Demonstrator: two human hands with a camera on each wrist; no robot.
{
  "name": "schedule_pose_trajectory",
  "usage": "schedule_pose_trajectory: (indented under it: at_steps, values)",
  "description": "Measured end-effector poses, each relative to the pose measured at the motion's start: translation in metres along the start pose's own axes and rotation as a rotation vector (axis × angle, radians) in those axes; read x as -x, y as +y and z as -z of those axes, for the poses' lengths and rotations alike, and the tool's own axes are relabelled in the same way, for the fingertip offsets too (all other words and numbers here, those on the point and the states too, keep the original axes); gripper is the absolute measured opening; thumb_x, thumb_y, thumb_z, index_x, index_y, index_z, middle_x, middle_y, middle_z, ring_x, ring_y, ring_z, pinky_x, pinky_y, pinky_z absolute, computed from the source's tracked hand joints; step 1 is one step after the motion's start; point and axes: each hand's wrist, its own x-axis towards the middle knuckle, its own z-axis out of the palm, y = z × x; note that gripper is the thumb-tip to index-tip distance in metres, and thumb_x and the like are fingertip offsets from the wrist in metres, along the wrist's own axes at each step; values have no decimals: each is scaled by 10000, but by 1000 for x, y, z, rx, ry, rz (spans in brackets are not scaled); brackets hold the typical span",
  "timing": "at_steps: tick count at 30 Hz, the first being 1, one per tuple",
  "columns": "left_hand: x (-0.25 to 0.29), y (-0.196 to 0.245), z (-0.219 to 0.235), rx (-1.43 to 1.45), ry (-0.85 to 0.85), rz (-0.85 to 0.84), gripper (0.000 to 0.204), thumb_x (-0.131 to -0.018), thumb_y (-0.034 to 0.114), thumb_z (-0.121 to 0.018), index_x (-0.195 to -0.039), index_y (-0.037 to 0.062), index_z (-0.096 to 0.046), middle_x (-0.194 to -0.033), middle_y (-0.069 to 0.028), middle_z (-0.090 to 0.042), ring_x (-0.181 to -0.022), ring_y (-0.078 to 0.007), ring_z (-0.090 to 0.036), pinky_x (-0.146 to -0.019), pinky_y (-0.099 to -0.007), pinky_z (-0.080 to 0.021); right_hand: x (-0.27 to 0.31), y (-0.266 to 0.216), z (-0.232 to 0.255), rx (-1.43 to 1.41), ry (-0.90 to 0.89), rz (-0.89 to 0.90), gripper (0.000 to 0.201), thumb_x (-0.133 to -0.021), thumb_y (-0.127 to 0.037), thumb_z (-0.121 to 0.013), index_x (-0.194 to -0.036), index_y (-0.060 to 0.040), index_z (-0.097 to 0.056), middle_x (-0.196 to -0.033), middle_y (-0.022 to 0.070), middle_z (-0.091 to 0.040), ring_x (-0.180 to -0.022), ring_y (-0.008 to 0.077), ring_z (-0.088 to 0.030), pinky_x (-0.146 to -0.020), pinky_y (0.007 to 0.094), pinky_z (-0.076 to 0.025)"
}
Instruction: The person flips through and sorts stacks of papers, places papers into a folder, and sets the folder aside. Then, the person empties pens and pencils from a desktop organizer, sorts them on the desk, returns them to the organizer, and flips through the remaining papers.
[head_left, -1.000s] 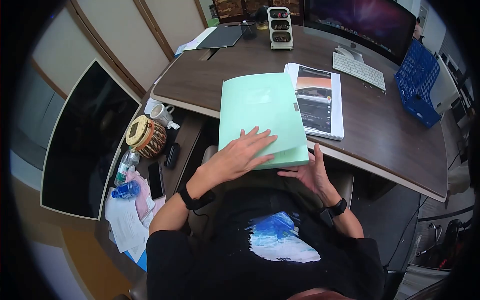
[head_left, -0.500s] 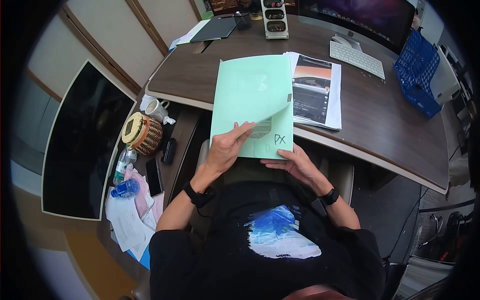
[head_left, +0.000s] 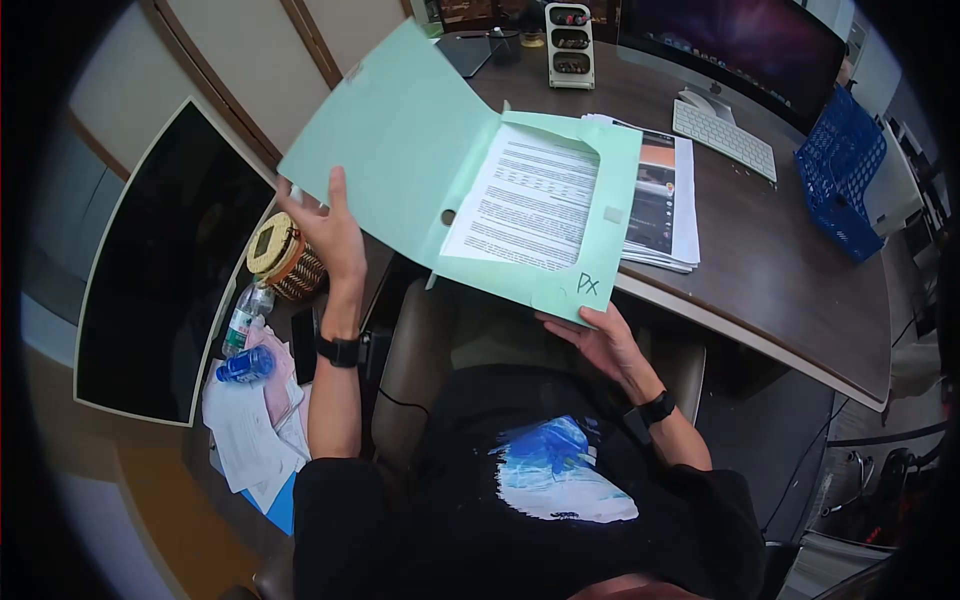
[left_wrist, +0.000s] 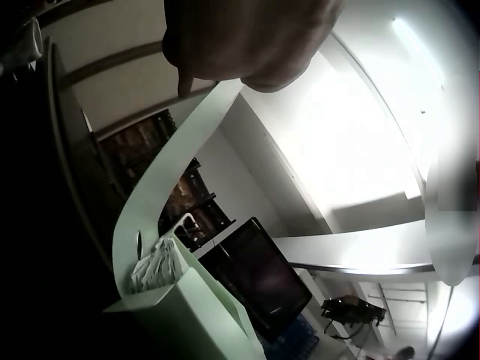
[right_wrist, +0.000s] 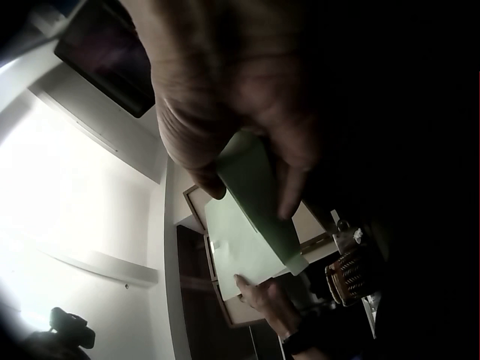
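A light green file box (head_left: 622,180), marked "PX" at its corner, is held over the desk's near edge. Its cover (head_left: 395,140) is swung up to the left, and printed papers (head_left: 530,200) show inside. My left hand (head_left: 335,240) holds the cover's outer edge, thumb on the inner face and fingers partly hidden behind. With thumb on top and fingers beneath, my right hand (head_left: 607,348) grips the near right corner. The left wrist view shows the paper stack (left_wrist: 159,266) edge-on in the box; in the right wrist view, thumb and fingers straddle the box's side (right_wrist: 259,191).
Printed sheets (head_left: 682,225) lie on the desk to the right of the box, before a keyboard (head_left: 725,140) and a monitor (head_left: 735,55). A blue basket (head_left: 840,180) stands farther right. At left are a woven basket (head_left: 295,262), a bottle (head_left: 243,322) and loose papers (head_left: 245,435).
My left hand has lifted the cover and carried it open to the left, exposing the papers. The right hand has moved from beneath the box to gripping its corner, and the box has tilted clockwise.
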Motion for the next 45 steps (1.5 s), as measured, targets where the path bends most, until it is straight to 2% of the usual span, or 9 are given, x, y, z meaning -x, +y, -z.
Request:
schedule_pose_trajectory:
  at_steps: [3, 5, 7, 9, 15, 23, 29, 34, 45]
  values:
    - [-19, -37, 33, -744, 101, -220, 882, -987, 32, -761, -1643, 36, -171, -1549, -304, -468, -1341, -409, -575, -1211, -487, -400, 0, 6, 6, 16, 34, 29, 798, -1036, -248, -721, -1672, -50, -283, -1615, 226, -500, -1462, 412, -550, -1248, 579, -422]
    - [-11, -42, 45, -794, 55, -356, 773, -948, 28, -773, -1594, 27, -347, -1449, -274, -578, -1316, -454, -596, -1269, -561, -292, 0, 8, 8, 8, 43, 33, 809, -1031, -242, -726, -1674, -55, -273, -1627, 220, -486, -1472, 407, -540, -1251, 582, -416]
    - [4, -35, 42, -681, -580, -331, 624, -979, 157, -779, -1516, 13, -497, -1405, -248, -647, -1323, -434, -610, -1282, -611, -242, 0, 7, 9, 9, 34, 32, 825, -1020, -226, -737, -1673, -59, -261, -1634, 216, -472, -1485, 394, -527, -1252, 586, -414]
    - [35, -14, 19, -666, -834, -9, 564, -1028, 345, -726, -1454, 4, -584, -1409, -231, -680, -1356, -401, -608, -1252, -601, -307, -1, 5, 8, 1, 29, 20, 820, -1017, -208, -738, -1670, -61, -266, -1638, 211, -467, -1492, 389, -520, -1257, 593, -408]
    - [73, 24, -36, -817, -1118, 272, 745, -1042, 515, -661, -1494, -62, -527, -1281, -286, -739, -1272, -423, -691, -1174, -532, -445, -1, 16, 11, -7, 64, 38, 833, -1006, -159, -742, -1680, -69, -261, -1647, 194, -455, -1517, 386, -489, -1274, 604, -387]
    - [65, 17, -37, -777, -1175, 462, 752, -974, 461, -743, -1471, -72, -557, -1223, -281, -761, -1157, -434, -734, -1036, -502, -554, 0, 16, 9, -3, 45, 25, 914, -996, -149, -764, -1703, -99, -189, -1688, 174, -384, -1573, 356, -408, -1281, 645, -359]
    - [80, 2, -32, -773, -1084, 215, 775, -952, 475, -769, -1482, -51, -562, -1279, -274, -754, -1195, -392, -739, -1045, -500, -556, 0, 12, 2, -3, 45, 31, 916, -989, -155, -773, -1701, -95, -199, -1683, 177, -389, -1568, 354, -414, -1281, 634, -364]
    - [73, -1, -43, -758, -1125, 593, 815, -923, 536, -784, -1487, -16, -580, -1272, -239, -766, -1198, -363, -745, -1045, -460, -558, 1, 15, 5, -3, 51, 33, 914, -991, -146, -764, -1704, -97, -193, -1691, 181, -377, -1576, 350, -401, -1287, 640, -350]
    - [82, -5, -47, -606, -1152, 478, 758, -928, 480, -816, -1399, -65, -580, -1271, -295, -740, -1139, -431, -745, -1016, -460, -574, 1, 17, 7, -12, 49, 27, 911, -989, -148, -765, -1703, -101, -201, -1691, 178, -380, -1573, 355, -404, -1285, 647, -343]
